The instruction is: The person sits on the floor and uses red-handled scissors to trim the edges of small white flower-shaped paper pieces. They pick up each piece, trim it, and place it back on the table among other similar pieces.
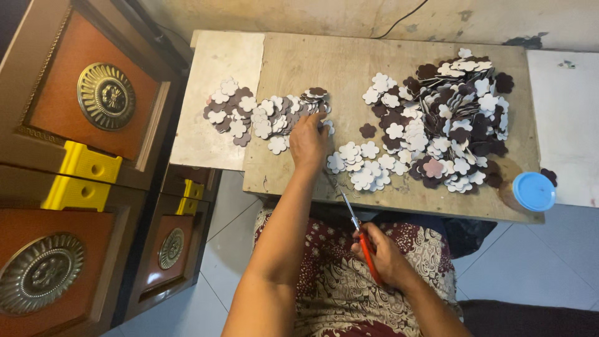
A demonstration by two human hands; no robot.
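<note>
While held in the right hand [384, 256], scissors [359, 232] point up-left.

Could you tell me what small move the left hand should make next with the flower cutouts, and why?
Probably lift the left hand off the left pile of flower cutouts with one piece pinched and bring it toward the scissors. Its fingers already rest on that pile's edge, while the right hand holds the scissors idle over the lap, below the wooden board.

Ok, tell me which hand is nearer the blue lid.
Right. The right hand, gripping red-handled scissors, sits below-left of the blue lid; the left hand is farther left, on the smaller flower pile.
</note>
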